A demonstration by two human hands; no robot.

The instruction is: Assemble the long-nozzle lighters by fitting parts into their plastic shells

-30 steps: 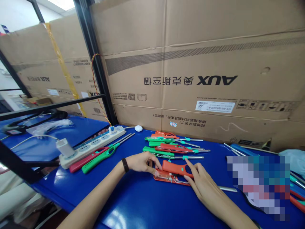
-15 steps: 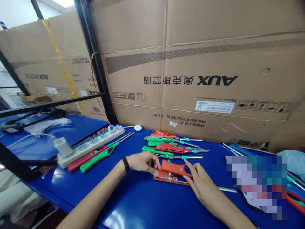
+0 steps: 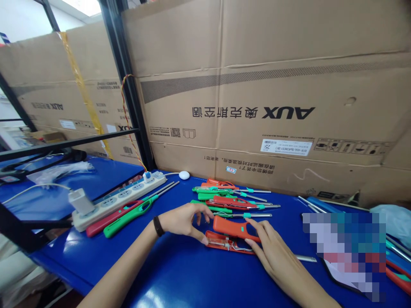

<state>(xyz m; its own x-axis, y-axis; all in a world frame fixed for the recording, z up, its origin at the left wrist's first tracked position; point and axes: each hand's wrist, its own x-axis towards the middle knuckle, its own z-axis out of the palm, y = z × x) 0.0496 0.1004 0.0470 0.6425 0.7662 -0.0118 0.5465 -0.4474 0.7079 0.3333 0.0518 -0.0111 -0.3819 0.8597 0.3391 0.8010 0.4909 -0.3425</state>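
Note:
An orange long-reach lighter lies opened into two shell halves in front of me. Its lower half rests on the blue table with a clear tube and white wire showing inside; a metal barrel sticks out beyond my right hand. Between thumb and fingers, my right hand grips the orange upper shell half near its trigger loop, just behind the lower half. My left hand is at the left end, thumb at the lower half's tip, fingers spread apart and curved behind.
Several opened red and green lighters lie behind the halves. A power strip with a white charger stands at left, beside a green lighter and a red one. A large cardboard box walls the back. Right is a blurred-out flat item.
My left hand has drawn back slightly left from the shell halves and its fingers have opened. My right hand stays on the upper shell half. The view has shifted slightly.

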